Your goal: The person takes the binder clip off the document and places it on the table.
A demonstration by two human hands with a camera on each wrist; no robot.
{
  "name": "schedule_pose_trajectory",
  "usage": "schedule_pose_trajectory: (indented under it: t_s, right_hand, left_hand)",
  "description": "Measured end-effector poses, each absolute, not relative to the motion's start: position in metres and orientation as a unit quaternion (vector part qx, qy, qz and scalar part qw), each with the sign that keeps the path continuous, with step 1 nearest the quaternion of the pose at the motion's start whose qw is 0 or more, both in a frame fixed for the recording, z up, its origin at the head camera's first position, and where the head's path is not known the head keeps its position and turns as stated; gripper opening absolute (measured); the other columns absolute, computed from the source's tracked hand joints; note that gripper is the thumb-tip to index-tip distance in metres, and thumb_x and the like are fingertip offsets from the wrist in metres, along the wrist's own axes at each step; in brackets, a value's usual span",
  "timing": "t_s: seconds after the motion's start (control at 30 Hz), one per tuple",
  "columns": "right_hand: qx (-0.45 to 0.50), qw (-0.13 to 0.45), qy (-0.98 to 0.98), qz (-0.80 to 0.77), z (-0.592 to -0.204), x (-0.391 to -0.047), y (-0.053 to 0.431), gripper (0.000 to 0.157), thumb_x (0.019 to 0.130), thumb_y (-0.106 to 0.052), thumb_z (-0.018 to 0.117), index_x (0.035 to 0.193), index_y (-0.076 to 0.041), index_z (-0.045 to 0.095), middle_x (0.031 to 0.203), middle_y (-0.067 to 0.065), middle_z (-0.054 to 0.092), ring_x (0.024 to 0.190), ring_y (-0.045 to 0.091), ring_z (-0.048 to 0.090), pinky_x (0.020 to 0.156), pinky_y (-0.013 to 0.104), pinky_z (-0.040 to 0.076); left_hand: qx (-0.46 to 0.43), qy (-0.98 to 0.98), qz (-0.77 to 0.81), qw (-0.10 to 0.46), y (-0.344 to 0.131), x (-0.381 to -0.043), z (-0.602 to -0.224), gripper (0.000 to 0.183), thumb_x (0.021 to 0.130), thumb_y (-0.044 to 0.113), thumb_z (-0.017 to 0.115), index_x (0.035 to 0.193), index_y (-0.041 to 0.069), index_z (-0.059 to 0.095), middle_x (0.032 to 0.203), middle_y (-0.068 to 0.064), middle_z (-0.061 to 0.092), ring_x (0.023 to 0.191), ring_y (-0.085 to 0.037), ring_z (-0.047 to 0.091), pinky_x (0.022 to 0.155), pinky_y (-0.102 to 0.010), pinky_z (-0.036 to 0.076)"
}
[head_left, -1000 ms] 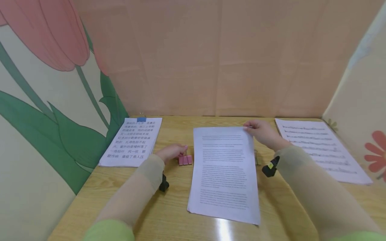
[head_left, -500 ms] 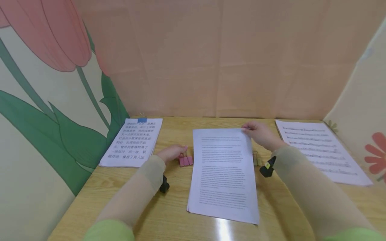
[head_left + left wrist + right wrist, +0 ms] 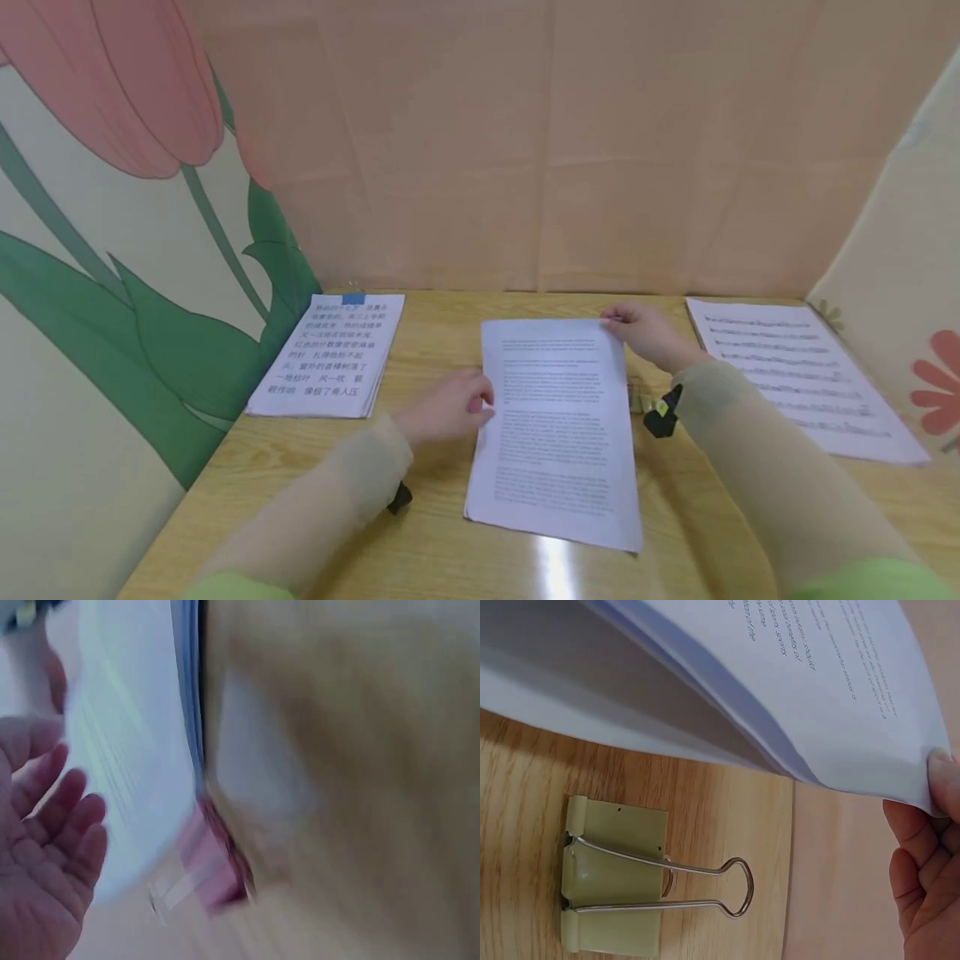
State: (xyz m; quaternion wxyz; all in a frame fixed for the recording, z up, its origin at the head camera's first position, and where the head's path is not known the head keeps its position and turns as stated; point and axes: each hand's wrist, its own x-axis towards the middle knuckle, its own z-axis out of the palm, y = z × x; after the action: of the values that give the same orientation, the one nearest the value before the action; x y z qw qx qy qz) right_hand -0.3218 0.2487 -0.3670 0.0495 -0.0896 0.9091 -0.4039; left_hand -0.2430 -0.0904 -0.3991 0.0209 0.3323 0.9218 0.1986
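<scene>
My right hand (image 3: pixel 647 331) pinches the top right corner of a printed paper stack (image 3: pixel 558 433). In the right wrist view that corner is raised and the sheets (image 3: pixel 810 690) bow apart. My left hand (image 3: pixel 448 406) is at the stack's left edge. Seen from the left wrist, its fingers (image 3: pixel 82 855) curl loosely around nothing, with a blurred pink binder clip (image 3: pixel 214 870) below them by the sheets. From the head that clip is mostly hidden by the hand. A yellow-green binder clip (image 3: pixel 615 877) lies on the table beneath the raised right side.
At the left is another printed stack (image 3: pixel 326 358), with a blue binder clip (image 3: pixel 353 298) on its top edge. Sheet music (image 3: pixel 795 375) lies at the right. A wooden table (image 3: pixel 420 542) carries everything; an upright pinkish sheet (image 3: pixel 540 150) stands behind it.
My left hand has let go of the pink binder clip and shifted right and slightly nearer, to the stack's left edge. The right hand keeps its pinch on the corner, moving slightly left.
</scene>
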Motion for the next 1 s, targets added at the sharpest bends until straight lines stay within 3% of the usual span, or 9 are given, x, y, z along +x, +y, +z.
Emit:
schedule_pose_trajectory:
  t_s: [0.13, 0.27, 0.6, 0.87, 1.0]
  right_hand:
    - [-0.089, 0.045, 0.91, -0.402, -0.371, -0.326, 0.248, 0.03, 0.101, -0.025, 0.05, 0.117, -0.002, 0.059, 0.112, 0.017, 0.063, 0.103, 0.03, 0.053, 0.088, 0.043, 0.041]
    - [-0.093, 0.044, 0.91, -0.403, -0.377, -0.332, 0.249, 0.031, 0.101, -0.026, 0.05, 0.117, -0.001, 0.059, 0.111, 0.018, 0.063, 0.102, 0.03, 0.054, 0.087, 0.043, 0.042]
    - [-0.082, 0.058, 0.912, -0.398, -0.395, -0.345, 0.247, 0.027, 0.101, -0.025, 0.05, 0.111, -0.002, 0.061, 0.108, 0.015, 0.062, 0.097, 0.029, 0.051, 0.083, 0.04, 0.039]
    - [-0.089, 0.051, 0.918, -0.384, -0.408, -0.357, 0.244, 0.026, 0.101, -0.022, 0.05, 0.113, -0.002, 0.061, 0.109, 0.015, 0.061, 0.095, 0.028, 0.053, 0.081, 0.038, 0.042]
    - [-0.093, 0.052, 0.93, -0.353, -0.413, -0.36, 0.243, 0.026, 0.101, -0.02, 0.05, 0.115, -0.002, 0.062, 0.114, 0.017, 0.061, 0.101, 0.03, 0.054, 0.085, 0.043, 0.045]
  left_hand:
    - [0.449, 0.884, 0.105, 0.075, -0.075, -0.208, -0.401, 0.009, 0.085, 0.028, 0.069, 0.085, 0.021, 0.063, 0.103, 0.008, 0.057, 0.095, -0.008, 0.051, 0.088, -0.022, 0.042]
    - [0.499, 0.861, 0.042, 0.089, -0.07, -0.187, -0.409, 0.019, 0.078, 0.034, 0.074, 0.08, 0.022, 0.059, 0.114, 0.005, 0.058, 0.1, -0.008, 0.053, 0.091, -0.018, 0.042]
    - [0.48, 0.871, 0.029, 0.098, -0.068, -0.178, -0.416, 0.026, 0.075, 0.034, 0.075, 0.087, 0.019, 0.058, 0.11, 0.006, 0.056, 0.092, -0.007, 0.05, 0.082, -0.019, 0.045]
    - [0.467, 0.878, 0.018, 0.106, -0.07, -0.177, -0.415, 0.029, 0.076, 0.034, 0.075, 0.098, 0.019, 0.061, 0.12, 0.005, 0.055, 0.103, -0.01, 0.051, 0.087, -0.022, 0.046]
    - [0.467, 0.877, 0.016, 0.109, -0.07, -0.177, -0.415, 0.035, 0.079, 0.034, 0.074, 0.108, 0.019, 0.063, 0.123, 0.004, 0.055, 0.109, -0.012, 0.051, 0.092, -0.024, 0.045]
